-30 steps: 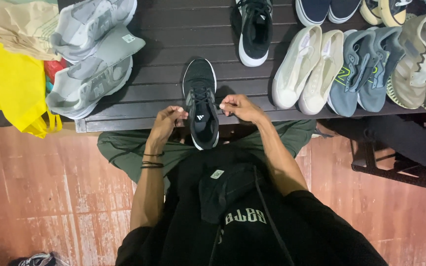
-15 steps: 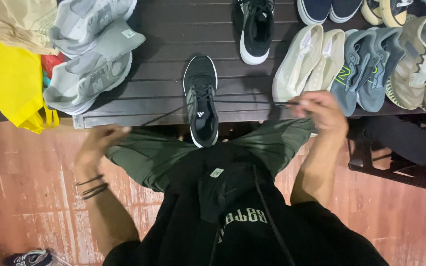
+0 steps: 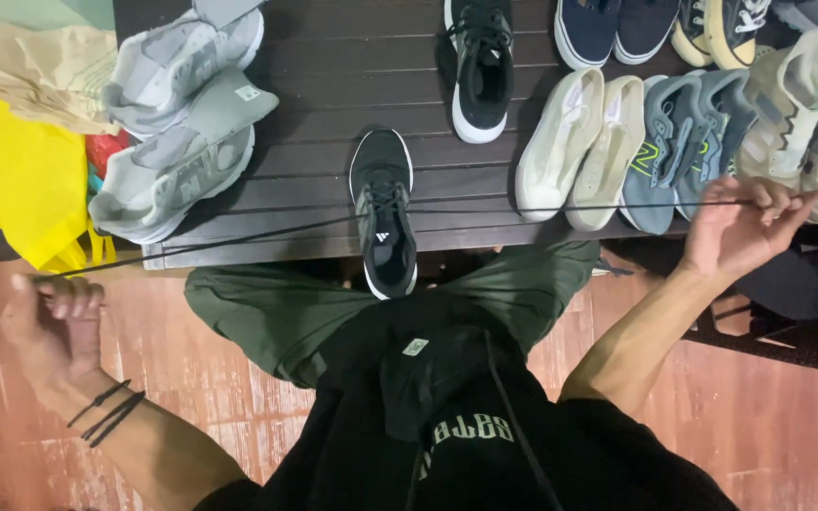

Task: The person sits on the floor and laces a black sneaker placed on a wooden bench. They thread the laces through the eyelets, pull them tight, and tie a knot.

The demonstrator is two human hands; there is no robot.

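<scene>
The black shoe lies between the hands at the near edge of the dark desk, its black lace drawn taut to both sides. One lace end is clamped in the left hand, the other in the right hand. Grey shoes sit beyond the left hand.

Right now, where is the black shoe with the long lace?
In the head view, the black shoe sits at the near edge of the dark slatted table, centre, between the grey shoes and the cream pair. Its lace stretches sideways to both hands.
</scene>
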